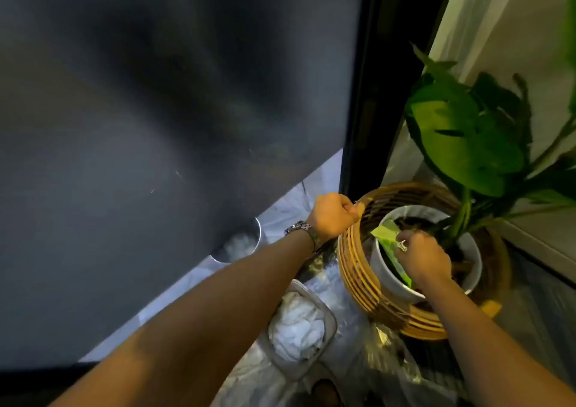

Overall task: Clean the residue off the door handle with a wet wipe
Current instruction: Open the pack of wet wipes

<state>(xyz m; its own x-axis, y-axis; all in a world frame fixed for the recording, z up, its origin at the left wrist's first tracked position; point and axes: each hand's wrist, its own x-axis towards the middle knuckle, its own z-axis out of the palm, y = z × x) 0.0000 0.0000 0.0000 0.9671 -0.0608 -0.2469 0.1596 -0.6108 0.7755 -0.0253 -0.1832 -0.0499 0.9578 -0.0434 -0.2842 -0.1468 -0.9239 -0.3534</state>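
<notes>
No door handle shows in the head view. My left hand (330,216), with a wristwatch, is closed on the rim of a woven wicker basket (350,263). Inside the basket stands a white plant pot (385,279). My right hand (425,260) reaches into the pot, its fingers pinched on a pale green flat piece (386,232); I cannot tell whether it is a leaf or a packet. A clear tub of crumpled white wipes (294,328) sits on the floor below my left forearm.
A large dark door panel (156,126) fills the left, with its black frame (364,95) beside the basket. Broad green leaves (461,145) rise over the pot at right. A round metal object (240,246) sits by the door's bottom edge. The floor is pale marble.
</notes>
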